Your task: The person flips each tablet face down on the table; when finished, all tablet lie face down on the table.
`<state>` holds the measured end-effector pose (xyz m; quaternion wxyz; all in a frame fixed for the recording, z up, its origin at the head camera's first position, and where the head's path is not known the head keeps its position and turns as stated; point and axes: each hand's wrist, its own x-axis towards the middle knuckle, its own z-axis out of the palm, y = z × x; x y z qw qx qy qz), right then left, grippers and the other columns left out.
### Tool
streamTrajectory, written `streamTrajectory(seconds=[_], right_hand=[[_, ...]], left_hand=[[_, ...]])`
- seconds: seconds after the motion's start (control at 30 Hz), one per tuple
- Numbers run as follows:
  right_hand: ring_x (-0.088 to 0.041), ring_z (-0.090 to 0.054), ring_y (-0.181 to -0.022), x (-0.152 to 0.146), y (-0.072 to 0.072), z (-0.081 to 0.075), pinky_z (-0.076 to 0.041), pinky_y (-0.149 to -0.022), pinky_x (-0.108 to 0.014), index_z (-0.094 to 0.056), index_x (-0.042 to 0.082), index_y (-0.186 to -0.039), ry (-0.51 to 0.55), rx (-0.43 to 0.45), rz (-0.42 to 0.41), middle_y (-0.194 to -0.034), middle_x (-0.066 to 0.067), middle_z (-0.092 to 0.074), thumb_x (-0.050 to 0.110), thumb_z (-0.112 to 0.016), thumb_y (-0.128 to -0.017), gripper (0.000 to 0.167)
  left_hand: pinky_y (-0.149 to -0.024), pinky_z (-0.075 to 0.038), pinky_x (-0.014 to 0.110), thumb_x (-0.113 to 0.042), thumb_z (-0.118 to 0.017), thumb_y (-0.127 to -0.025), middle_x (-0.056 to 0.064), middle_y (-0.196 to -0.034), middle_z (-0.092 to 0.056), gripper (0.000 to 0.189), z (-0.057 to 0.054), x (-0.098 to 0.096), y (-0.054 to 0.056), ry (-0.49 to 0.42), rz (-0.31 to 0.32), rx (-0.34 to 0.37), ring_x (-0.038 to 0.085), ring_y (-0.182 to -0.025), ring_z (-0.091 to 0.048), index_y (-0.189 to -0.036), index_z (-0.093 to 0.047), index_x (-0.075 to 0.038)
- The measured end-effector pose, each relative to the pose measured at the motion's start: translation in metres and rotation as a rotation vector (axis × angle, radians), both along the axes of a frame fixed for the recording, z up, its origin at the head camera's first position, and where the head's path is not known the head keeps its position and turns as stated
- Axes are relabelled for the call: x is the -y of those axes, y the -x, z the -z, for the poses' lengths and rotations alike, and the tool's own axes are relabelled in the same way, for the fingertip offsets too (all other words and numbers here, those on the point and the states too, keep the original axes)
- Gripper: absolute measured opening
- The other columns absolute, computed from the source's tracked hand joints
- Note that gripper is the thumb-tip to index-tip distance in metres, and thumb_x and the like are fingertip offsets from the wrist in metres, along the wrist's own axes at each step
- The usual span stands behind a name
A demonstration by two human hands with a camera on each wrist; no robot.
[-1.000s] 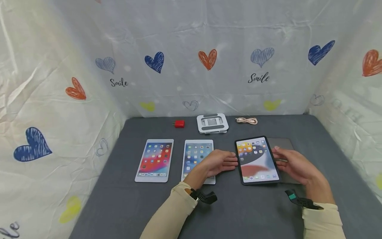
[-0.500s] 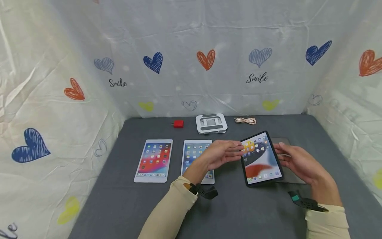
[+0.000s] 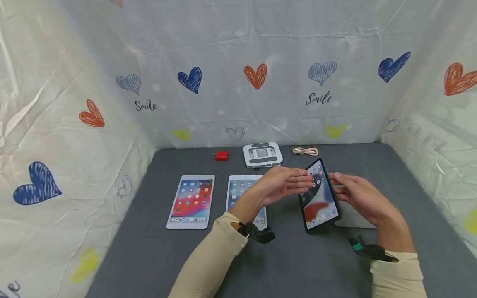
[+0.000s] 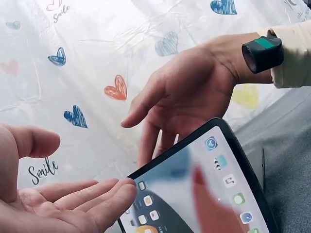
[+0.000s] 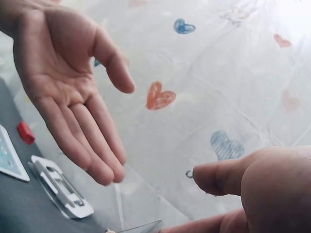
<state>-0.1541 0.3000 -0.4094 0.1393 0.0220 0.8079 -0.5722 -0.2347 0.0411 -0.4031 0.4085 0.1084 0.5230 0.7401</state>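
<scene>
A black-framed tablet (image 3: pixel 319 198) is tilted up off the table on its right side, its lit screen turned toward the left. Behind its right edge go the fingers of my right hand (image 3: pixel 363 198); the thumb stands apart from the screen. My left hand (image 3: pixel 281 186) has its fingers straight and together, with the tips at the tablet's left edge, in front of the screen. Whether they touch it, I cannot tell. In the left wrist view, the tablet (image 4: pixel 218 179) lies between both hands. A flat grey slab (image 3: pixel 354 215) is partly hidden behind the tablet and right hand.
Two white-framed tablets lie to the left: one with a red-blue screen (image 3: pixel 191 203), one with a blue screen (image 3: pixel 238 190) partly under my left forearm. Along the back are a red charger plug (image 3: pixel 221 156), a folded white stand (image 3: pixel 263 155) and a coiled cable (image 3: pixel 304 151).
The black-framed tablet has tilted up from nearly flat, its screen turning left. My left fingers have risen and now overlap the screen's left side. The right hand has shifted slightly with the tablet.
</scene>
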Motion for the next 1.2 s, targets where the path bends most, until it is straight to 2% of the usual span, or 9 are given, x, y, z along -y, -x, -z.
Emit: streamTrajectory(seconds=[0.23, 0.43, 0.5, 0.73, 1.0, 1.2], right_hand=[[-0.033, -0.061, -0.136, 0.017, 0.003, -0.008, -0.057, -0.097, -0.012, -0.032, -0.010, -0.167, 0.028, -0.033, -0.023, -0.168, -0.033, -0.039, 0.044, -0.034, -0.121, 0.071], [-0.022, -0.063, -0.129, 0.028, 0.003, -0.010, -0.056, -0.098, -0.011, -0.034, -0.010, -0.166, 0.066, -0.069, -0.057, -0.170, -0.032, -0.038, 0.044, -0.038, -0.121, 0.070], [-0.023, -0.065, -0.129, 0.033, 0.004, -0.010, -0.056, -0.098, -0.010, -0.034, -0.009, -0.166, 0.069, -0.083, -0.069, -0.170, -0.032, -0.038, 0.044, -0.040, -0.120, 0.071], [-0.039, -0.062, -0.138, 0.045, 0.008, -0.011, -0.058, -0.102, -0.015, -0.037, -0.008, -0.165, 0.071, -0.098, -0.103, -0.171, -0.028, -0.040, 0.041, -0.045, -0.120, 0.067], [-0.034, -0.067, -0.135, 0.052, 0.013, -0.009, -0.060, -0.107, -0.022, -0.044, -0.009, -0.162, 0.090, -0.106, -0.141, -0.168, -0.029, -0.046, 0.039, -0.046, -0.120, 0.064], [-0.038, -0.061, -0.145, 0.050, 0.014, -0.001, -0.059, -0.111, -0.025, -0.041, -0.013, -0.161, 0.138, -0.042, -0.152, -0.165, -0.032, -0.048, 0.035, -0.045, -0.120, 0.063]], left_hand=[[-0.121, -0.052, 0.048, -0.014, -0.053, -0.116, 0.028, -0.155, -0.061, 0.046, -0.006, 0.000, -0.001, -0.001, -0.017, -0.007, 0.041, -0.146, -0.059, -0.156, -0.052, 0.011], [-0.122, -0.051, 0.050, -0.014, -0.055, -0.116, 0.029, -0.152, -0.064, 0.045, -0.007, 0.004, -0.002, 0.007, -0.034, -0.019, 0.043, -0.146, -0.059, -0.152, -0.055, 0.012], [-0.121, -0.052, 0.050, -0.013, -0.056, -0.115, 0.029, -0.150, -0.064, 0.044, -0.007, 0.005, -0.002, 0.014, -0.046, -0.019, 0.043, -0.145, -0.060, -0.151, -0.056, 0.012], [-0.117, -0.057, 0.047, -0.014, -0.058, -0.114, 0.027, -0.147, -0.068, 0.046, -0.009, 0.017, -0.002, 0.052, -0.083, -0.043, 0.043, -0.142, -0.063, -0.151, -0.055, 0.012], [-0.112, -0.060, 0.048, -0.017, -0.058, -0.113, 0.025, -0.142, -0.071, 0.044, -0.007, 0.032, -0.002, 0.073, -0.124, -0.048, 0.043, -0.136, -0.068, -0.147, -0.059, 0.011], [-0.110, -0.062, 0.047, -0.025, -0.054, -0.116, 0.025, -0.145, -0.070, 0.045, -0.006, 0.047, -0.004, 0.098, -0.151, -0.045, 0.044, -0.135, -0.069, -0.146, -0.061, 0.007]])
